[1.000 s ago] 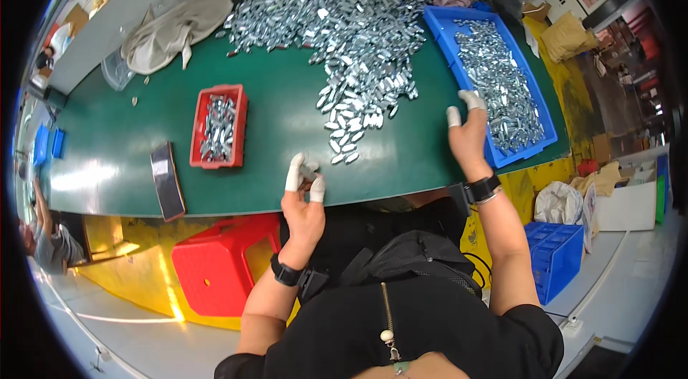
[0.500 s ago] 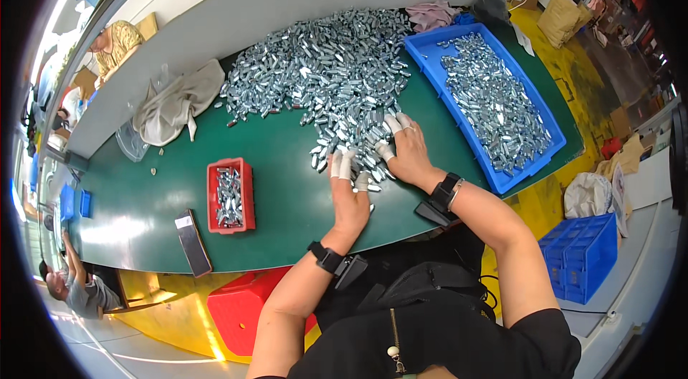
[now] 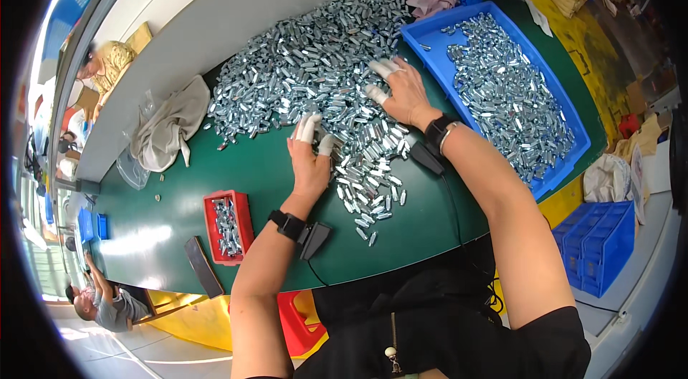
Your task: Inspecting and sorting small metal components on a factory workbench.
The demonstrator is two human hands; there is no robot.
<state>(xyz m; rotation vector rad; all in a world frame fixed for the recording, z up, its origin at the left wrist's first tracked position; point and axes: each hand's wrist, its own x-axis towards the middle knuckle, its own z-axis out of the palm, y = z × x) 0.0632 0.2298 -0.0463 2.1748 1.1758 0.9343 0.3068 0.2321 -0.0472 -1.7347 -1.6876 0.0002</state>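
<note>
A large heap of small shiny metal pieces (image 3: 301,67), elongated and silvery, lies on the green table (image 3: 172,200). A loose tongue of these pieces runs from the heap toward me. My left hand (image 3: 310,164) touches the heap's near left edge, with white coverings on some fingers. Farther up on the right, my right hand (image 3: 407,94) rests over the pieces, its covered fingers stretched out. Neither hand visibly grips a piece. Both wrists wear black straps with small dark devices.
A blue tray (image 3: 469,110) full of similar pieces stands at the right. On the left are a red bin (image 3: 247,218) holding more pieces, a dark phone (image 3: 203,266) and a grey cloth (image 3: 166,131). Co-workers sit beyond the grey partition (image 3: 179,38). Blue crates (image 3: 598,243) stand at lower right.
Both hands have moved away from me, up along the heap, and spread wider apart. Metal pieces now lie nearer the table's front edge. The whole view has shifted slightly.
</note>
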